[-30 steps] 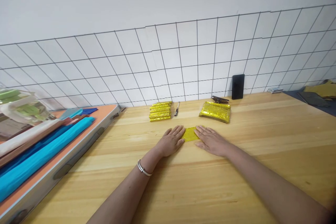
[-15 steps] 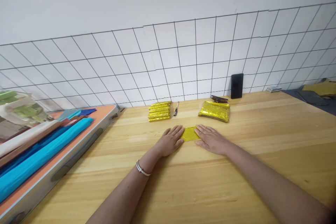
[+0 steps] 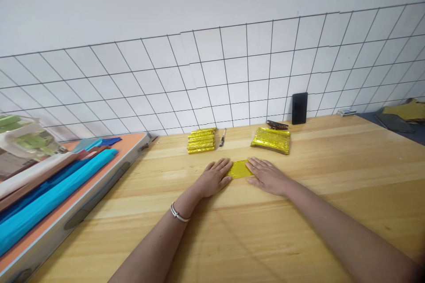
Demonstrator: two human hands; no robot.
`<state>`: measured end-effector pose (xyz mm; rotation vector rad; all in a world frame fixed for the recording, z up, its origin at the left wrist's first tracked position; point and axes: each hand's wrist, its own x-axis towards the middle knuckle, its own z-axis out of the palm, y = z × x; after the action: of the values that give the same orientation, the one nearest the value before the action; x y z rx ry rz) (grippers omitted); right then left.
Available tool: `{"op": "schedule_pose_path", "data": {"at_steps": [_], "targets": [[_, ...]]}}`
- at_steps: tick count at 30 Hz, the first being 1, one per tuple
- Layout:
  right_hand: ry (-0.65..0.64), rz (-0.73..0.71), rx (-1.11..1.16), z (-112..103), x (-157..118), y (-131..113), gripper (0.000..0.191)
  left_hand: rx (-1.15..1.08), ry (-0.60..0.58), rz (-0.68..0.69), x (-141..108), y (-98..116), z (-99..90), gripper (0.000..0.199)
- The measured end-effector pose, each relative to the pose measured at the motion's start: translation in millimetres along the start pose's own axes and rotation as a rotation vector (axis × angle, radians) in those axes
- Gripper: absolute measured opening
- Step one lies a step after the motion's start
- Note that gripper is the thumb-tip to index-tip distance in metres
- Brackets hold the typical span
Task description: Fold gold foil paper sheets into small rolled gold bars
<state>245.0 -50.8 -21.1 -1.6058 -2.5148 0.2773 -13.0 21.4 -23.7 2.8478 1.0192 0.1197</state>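
Note:
A shiny gold foil sheet (image 3: 239,169) lies flat on the wooden table, between my two hands. My left hand (image 3: 215,177) rests palm down with its fingers stretched out, covering the sheet's left edge. Over the right edge lies my right hand (image 3: 266,176), also flat with its fingers extended. Neither hand grips anything. Beyond them, a row of folded gold foil pieces (image 3: 201,141) stands to the left, and a stack of flat gold foil pieces (image 3: 271,140) lies to the right.
A pen (image 3: 222,137) lies between the foil piles. A black hair-clip-like object (image 3: 277,124) and an upright black phone-like slab (image 3: 299,108) are near the wall. At left, an orange-topped board (image 3: 113,144) bears blue, white and brown fabric rolls. Dark cloth (image 3: 368,118) lies far right.

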Motion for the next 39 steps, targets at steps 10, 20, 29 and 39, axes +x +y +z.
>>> {"op": "schedule_pose_path", "data": {"at_steps": [10,20,29,39], "targets": [[0.005,0.006,-0.008,2,1,1,0.075,0.073,0.1,0.009,2,15,3.3,0.051],[0.045,0.023,-0.027,1,1,-1,0.072,0.058,0.043,0.096,2,32,3.3,0.054],[0.165,0.013,-0.136,-4,-2,-13,0.059,0.12,0.049,0.096,0,36,-0.4,0.055],[0.06,-0.14,-0.124,-9,-4,-15,0.049,0.058,0.031,0.104,0,34,-4.7,0.059]]}}
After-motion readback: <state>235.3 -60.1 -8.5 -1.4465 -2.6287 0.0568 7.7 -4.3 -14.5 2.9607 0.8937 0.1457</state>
